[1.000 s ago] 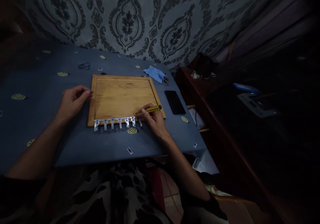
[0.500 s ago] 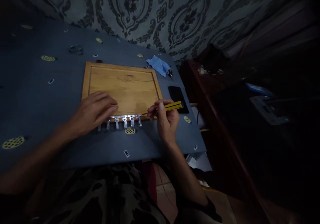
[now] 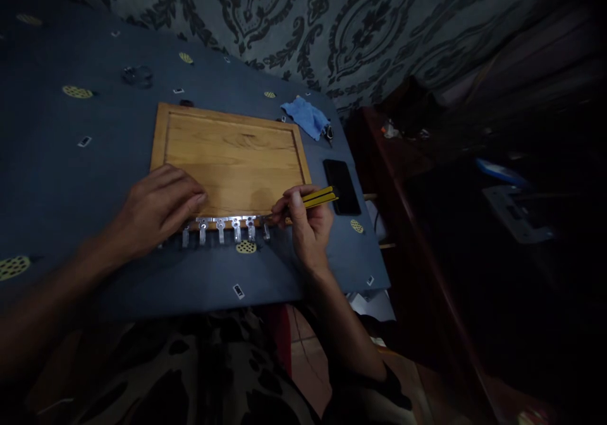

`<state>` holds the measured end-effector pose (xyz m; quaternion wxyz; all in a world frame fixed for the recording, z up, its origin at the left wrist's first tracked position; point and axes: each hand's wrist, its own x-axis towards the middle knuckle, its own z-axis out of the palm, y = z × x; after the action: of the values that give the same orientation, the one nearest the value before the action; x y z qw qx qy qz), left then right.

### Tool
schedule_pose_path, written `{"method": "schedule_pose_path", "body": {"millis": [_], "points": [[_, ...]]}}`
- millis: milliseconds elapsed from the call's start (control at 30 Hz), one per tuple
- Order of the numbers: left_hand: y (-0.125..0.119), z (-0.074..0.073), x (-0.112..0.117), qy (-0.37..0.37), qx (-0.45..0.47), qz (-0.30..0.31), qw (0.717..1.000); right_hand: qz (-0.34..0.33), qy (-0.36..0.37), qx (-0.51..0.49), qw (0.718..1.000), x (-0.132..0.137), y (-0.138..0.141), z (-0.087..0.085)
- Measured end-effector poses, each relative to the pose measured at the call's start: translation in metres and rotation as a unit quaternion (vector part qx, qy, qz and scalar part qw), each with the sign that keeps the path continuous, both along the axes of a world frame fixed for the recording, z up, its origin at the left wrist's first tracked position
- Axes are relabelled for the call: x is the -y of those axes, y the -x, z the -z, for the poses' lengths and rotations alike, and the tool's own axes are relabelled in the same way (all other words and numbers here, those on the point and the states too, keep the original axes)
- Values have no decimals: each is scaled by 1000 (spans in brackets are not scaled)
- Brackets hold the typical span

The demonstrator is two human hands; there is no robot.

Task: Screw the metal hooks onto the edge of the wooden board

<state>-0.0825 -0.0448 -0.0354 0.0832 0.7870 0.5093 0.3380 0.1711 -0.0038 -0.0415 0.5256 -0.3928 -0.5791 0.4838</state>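
A framed wooden panel lies on the cloth-covered table. Along its near edge runs a shiny metal strip with several hooks hanging over the side. My left hand rests on the panel's near left corner, fingers loosely bent, the thumb close to the strip; nothing shows in its grasp. Between the thumb and fingers of my right hand is a slim yellow-and-black-handled tool, its handle slanting up to the right. The tool's thin dark tip points left at the strip's right end; fingers partly hide it, so its kind is unclear.
A black phone lies right of the panel. Behind it are a blue cloth and a small dark keyring-like item. Dark small items lie at the back left. Dark red furniture borders the table's right side.
My left hand has slid left along the panel, uncovering more of the hooks. The right hand and its tool have moved slightly left over the strip's end. The view has shifted a little.
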Motion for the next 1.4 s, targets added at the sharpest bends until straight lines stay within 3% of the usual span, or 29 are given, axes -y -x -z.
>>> {"method": "schedule_pose_path", "body": {"millis": [300,567,967,1400], "points": [[0,5,-1,-8,-10,6,1000,-13,6,9,1000,-2,1,-2],[-5,-4,-1,17,2,6,1000,-42,23,9,999,-1,-3,-2],[-63,-9,-7,94,-184,78,975,-33,-27,83,996,6,-13,-10],[-99,-13,-18,213,-145,40,965,-10,-77,68,995,9,-15,-8]]}}
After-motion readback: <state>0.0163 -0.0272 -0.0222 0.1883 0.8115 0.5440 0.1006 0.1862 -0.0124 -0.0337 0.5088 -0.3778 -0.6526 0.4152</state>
